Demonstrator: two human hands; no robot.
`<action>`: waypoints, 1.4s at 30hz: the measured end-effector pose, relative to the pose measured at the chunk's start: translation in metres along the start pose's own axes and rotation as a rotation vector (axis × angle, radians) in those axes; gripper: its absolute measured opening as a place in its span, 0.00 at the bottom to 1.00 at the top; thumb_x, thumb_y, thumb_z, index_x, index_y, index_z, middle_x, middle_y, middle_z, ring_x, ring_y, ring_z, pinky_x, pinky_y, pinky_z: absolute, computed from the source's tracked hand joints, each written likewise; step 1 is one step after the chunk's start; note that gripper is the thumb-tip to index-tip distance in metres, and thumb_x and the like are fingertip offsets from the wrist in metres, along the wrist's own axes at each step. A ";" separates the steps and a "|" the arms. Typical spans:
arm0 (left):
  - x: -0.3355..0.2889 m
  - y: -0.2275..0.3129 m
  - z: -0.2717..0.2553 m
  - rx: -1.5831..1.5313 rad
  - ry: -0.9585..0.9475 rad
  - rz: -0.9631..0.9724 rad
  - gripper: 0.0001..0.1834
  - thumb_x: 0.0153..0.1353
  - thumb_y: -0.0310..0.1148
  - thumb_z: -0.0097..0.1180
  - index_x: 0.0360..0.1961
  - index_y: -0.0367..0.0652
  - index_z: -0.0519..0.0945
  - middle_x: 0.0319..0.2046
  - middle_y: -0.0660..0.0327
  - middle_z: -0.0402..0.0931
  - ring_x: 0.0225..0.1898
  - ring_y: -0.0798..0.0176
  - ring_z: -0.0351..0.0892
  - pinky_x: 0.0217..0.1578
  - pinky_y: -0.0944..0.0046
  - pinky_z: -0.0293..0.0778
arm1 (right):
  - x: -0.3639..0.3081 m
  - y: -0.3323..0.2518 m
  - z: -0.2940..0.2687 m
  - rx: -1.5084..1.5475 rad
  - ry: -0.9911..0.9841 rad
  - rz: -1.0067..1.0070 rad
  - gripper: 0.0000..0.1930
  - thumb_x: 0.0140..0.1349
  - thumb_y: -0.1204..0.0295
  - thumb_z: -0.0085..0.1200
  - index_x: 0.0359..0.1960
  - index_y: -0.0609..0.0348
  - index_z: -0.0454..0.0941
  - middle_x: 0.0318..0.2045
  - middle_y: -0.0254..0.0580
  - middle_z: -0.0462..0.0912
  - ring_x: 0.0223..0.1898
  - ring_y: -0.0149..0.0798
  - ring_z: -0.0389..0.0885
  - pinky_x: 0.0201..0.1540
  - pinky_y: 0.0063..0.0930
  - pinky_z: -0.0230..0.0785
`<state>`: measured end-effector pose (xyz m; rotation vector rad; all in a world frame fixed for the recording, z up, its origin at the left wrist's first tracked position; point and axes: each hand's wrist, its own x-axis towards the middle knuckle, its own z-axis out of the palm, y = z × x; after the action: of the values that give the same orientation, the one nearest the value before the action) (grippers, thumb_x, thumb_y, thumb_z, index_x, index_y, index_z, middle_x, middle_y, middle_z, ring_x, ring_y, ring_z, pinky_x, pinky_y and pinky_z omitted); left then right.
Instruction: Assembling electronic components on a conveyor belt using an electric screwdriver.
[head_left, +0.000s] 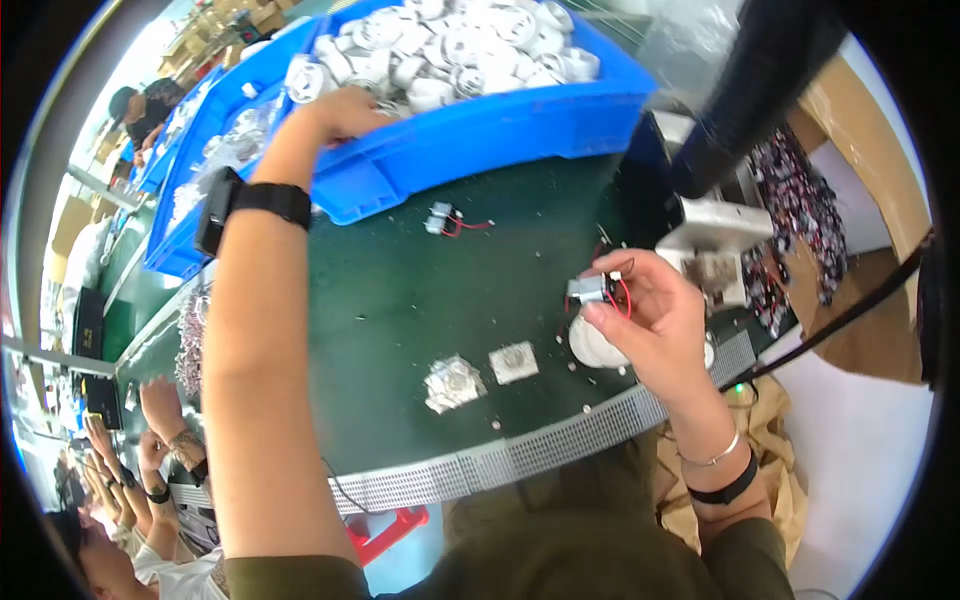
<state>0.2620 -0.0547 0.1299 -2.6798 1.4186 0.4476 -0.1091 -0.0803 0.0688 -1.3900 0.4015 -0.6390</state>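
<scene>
In the head view, the left hand reaches over the near wall of a blue bin, among many white plastic parts; its fingertips are hidden there, so I cannot tell whether it grips one. The right hand, well apart and nearer the body, has thumb and fingers pinched on a small grey motor, whose red wire loops beside the fingers. Just under that motor and the thumb, white discs lie on the green tabletop.

Between the two hands, a second motor lies on the tabletop with its red leads trailing toward the right hand. To the left of the right hand and closer to the body are a flat pale square and, just past it, a crumpled silvery heap. A perforated strip runs along the near edge, below both hands.

Just to the right of the right hand stands a metal bracket, and farther right is a pile of small dark and red parts. Well to the left of the left forearm, a co-worker's hand shows near the tabletop's edge
</scene>
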 end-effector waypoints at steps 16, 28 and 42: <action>-0.148 0.177 0.180 -1.005 0.425 0.842 0.32 0.43 0.23 0.62 0.52 0.39 0.66 0.51 0.52 0.69 0.56 0.56 0.67 0.55 0.58 0.64 | -0.023 0.001 -0.063 0.048 0.129 -0.104 0.16 0.52 0.82 0.56 0.43 0.66 0.70 0.37 0.41 0.74 0.38 0.30 0.75 0.41 0.24 0.71; -0.142 0.180 0.205 -0.988 0.561 0.845 0.31 0.38 0.24 0.65 0.43 0.43 0.62 0.47 0.49 0.74 0.49 0.49 0.74 0.51 0.58 0.67 | -0.021 0.006 -0.066 -0.110 -0.059 0.012 0.16 0.52 0.85 0.55 0.44 0.68 0.72 0.39 0.39 0.74 0.40 0.28 0.73 0.41 0.20 0.69; -0.143 0.179 0.211 -0.911 0.524 0.756 0.41 0.34 0.38 0.73 0.49 0.41 0.63 0.47 0.50 0.70 0.50 0.46 0.71 0.48 0.55 0.69 | -0.016 0.003 -0.038 -1.119 -0.153 -0.269 0.12 0.45 0.75 0.60 0.31 0.63 0.73 0.27 0.41 0.71 0.34 0.44 0.72 0.38 0.34 0.66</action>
<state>-0.0072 0.0001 -0.0179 -2.8494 3.0353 0.5482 -0.1446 -0.0995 0.0580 -2.5742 0.4734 -0.5179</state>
